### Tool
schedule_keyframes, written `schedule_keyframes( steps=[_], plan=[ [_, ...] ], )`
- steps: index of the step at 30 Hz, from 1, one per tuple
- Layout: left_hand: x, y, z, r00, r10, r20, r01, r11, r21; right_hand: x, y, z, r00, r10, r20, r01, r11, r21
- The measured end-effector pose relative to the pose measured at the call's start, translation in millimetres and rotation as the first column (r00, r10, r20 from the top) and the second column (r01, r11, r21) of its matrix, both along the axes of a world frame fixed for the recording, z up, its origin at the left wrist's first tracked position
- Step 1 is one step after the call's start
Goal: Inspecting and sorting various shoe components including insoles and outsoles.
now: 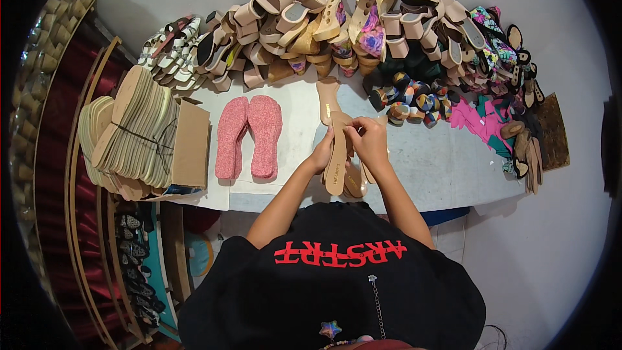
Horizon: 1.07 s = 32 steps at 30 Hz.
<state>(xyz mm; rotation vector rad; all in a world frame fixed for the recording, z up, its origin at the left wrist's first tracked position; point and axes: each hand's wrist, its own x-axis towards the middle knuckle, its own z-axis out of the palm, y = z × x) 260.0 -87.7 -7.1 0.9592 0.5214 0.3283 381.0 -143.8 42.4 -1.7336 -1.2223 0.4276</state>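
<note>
A tan shoe insole (335, 167) with small printing at its heel stands out in front of me at the table's near side. My left hand (321, 152) grips it along its left edge. The fingers of my right hand (369, 139) are closed at its upper right edge, though the fingertips are partly hidden. Just beyond, another tan insole (328, 94) lies on the table. Under my hands there is a glossy beige piece (354, 181), partly covered by the insole and my right arm. Left of my hands lie pink speckled soles (264, 136), stacked in two piles.
A tied stack of pale soles (133, 136) stands by a cardboard box (190, 146) at the left. Heaped beige heeled sandals (278, 26) line the back of the table (453, 168). Patterned heels (414, 100) and pink fabric scraps (479, 120) lie to the right.
</note>
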Motion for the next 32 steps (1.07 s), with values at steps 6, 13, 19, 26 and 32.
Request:
schedule_keyframes(
  steps=[6, 13, 19, 26, 32],
  plan=[
    [0, 1, -3, 0.999, -0.036, -0.009, 0.037, 0.999, 0.033, -2, 0, 5, 0.994, -0.032, 0.103, 0.025, 0.997, 0.074],
    [0, 1, -6, 0.998, -0.052, -0.017, 0.053, 0.998, 0.035, -2, 0, 1, 0.996, -0.048, 0.073, 0.044, 0.997, 0.063],
    [-1, 0, -3, 0.995, -0.065, -0.078, 0.069, 0.997, 0.045, -2, 0, -12, 0.976, -0.057, 0.212, 0.029, 0.991, 0.132],
    [-3, 2, -5, 0.993, -0.084, -0.084, 0.085, 0.996, 0.008, 3, 2, -14, 0.962, 0.001, 0.272, -0.046, 0.986, 0.16],
    [-11, 14, -19, 0.986, -0.165, 0.022, 0.162, 0.983, 0.08, 23, -1, -2, 0.994, 0.111, 0.003, -0.111, 0.993, 0.049]
  ],
)
